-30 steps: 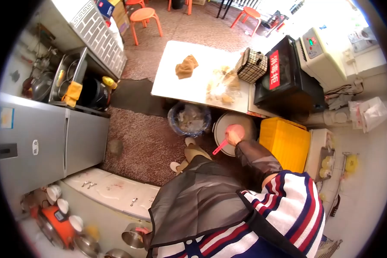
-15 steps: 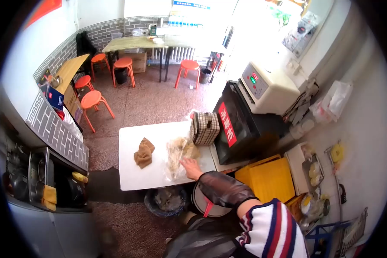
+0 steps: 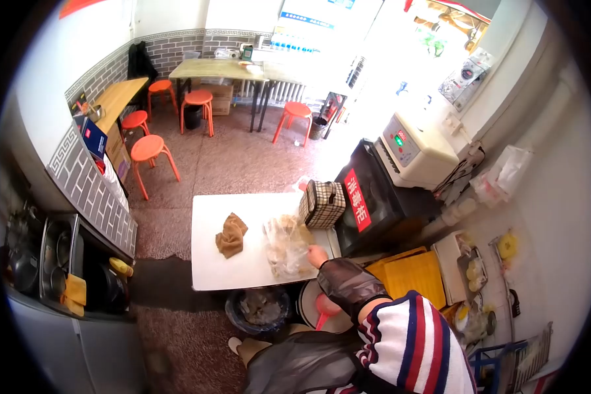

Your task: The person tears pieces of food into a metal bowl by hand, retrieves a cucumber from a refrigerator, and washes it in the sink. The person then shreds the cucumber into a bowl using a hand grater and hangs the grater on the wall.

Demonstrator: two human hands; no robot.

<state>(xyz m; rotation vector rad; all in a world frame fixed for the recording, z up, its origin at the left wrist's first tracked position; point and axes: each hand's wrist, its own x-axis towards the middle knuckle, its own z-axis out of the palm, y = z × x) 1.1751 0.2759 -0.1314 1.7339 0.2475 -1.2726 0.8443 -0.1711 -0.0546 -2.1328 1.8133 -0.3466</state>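
Observation:
My right hand (image 3: 317, 256), coming out of a dark sleeve cover, is closed at the right edge of a clear plastic bag (image 3: 284, 246) on the white table. The fingers seem to pinch the film. Pale food shows through the crumpled plastic, though its kind is hard to make out. To the left of the bag lies a crumpled brown cloth (image 3: 231, 236). Behind the bag stands a checked lunch bag (image 3: 322, 205). My left hand is out of view.
The white table (image 3: 210, 279) ends just in front of me. Below it are a lined bin (image 3: 259, 308) and a bucket with a pink scoop (image 3: 326, 308). A black cabinet (image 3: 368, 197) stands at the right. Orange stools (image 3: 148, 148) are farther off.
My right hand has gone from lying over the bag's contents with fingers extended to closing at its right edge. The plastic now covers more of the food. The view has shifted slightly.

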